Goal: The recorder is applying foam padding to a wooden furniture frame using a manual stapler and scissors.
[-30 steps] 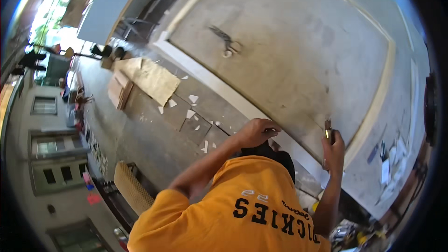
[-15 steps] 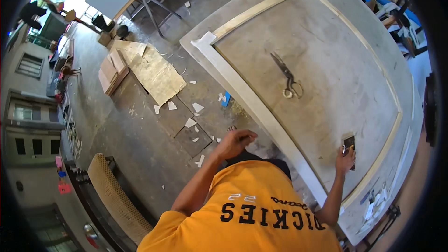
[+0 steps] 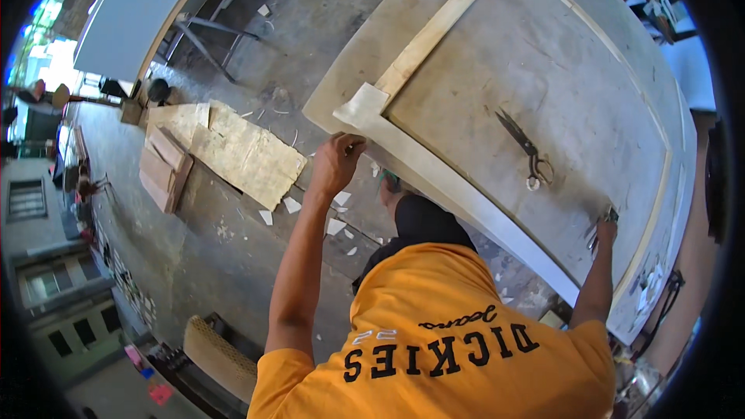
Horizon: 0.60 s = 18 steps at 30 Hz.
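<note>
A wooden frame (image 3: pixel 446 25) lies on the worktable, its near side wrapped in a strip of white material (image 3: pixel 481 204). The strip ends in a loose flap at the left corner. Just outside that corner is my left hand (image 3: pixel 336 164), its fingers curled in; whether anything is pinched in them is hidden. At the table's right, inside the frame, my right hand (image 3: pixel 608 229) is closed around a small metal hand tool (image 3: pixel 612 215), mostly covered by my fingers. Dark scissors (image 3: pixel 525 147) rest on the tabletop within the frame, between my hands.
Thin sheets (image 3: pixel 244 157) and stacked brown boards (image 3: pixel 165 168) lie on the floor at left, with white scraps (image 3: pixel 336 226) nearby. A pale panel on a metal trestle (image 3: pixel 203 43) stands behind them. A woven-backed chair (image 3: pixel 217 353) is at lower left.
My left hand has moved forward from beside my waist to the frame's left corner. My right hand has picked the tool up off the tabletop. The view has shifted with my body.
</note>
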Each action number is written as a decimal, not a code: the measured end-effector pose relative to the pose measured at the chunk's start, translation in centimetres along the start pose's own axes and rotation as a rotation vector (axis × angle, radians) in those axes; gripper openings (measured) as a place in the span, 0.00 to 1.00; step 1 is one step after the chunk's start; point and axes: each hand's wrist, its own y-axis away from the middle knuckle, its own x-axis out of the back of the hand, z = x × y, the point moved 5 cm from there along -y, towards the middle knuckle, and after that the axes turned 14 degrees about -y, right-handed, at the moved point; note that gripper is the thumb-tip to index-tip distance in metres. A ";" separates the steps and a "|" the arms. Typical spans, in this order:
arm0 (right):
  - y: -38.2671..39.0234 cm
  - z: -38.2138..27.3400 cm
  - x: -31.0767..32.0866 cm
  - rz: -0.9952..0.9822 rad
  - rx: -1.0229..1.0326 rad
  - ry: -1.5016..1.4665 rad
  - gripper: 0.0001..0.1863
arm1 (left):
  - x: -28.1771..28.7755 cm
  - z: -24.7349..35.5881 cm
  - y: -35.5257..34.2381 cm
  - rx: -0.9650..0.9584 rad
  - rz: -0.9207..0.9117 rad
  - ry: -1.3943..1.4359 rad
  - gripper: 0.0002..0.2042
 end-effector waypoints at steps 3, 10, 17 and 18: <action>-2.9 1.8 -0.9 0.047 -0.154 -0.147 0.30 | -0.4 -1.6 -5.2 -0.166 0.009 -0.104 0.09; 3.0 -9.3 -2.4 0.106 -0.154 -0.414 0.26 | -0.9 -3.6 -10.5 -0.627 -0.035 -0.345 0.10; 23.0 -31.1 -6.3 -0.147 -0.325 -0.763 0.20 | -2.2 -3.0 -14.9 -0.975 -0.107 -0.175 0.12; 27.0 -34.9 -9.4 -0.242 -0.305 -0.892 0.19 | -2.7 -3.4 -15.7 -1.007 -0.130 -0.141 0.13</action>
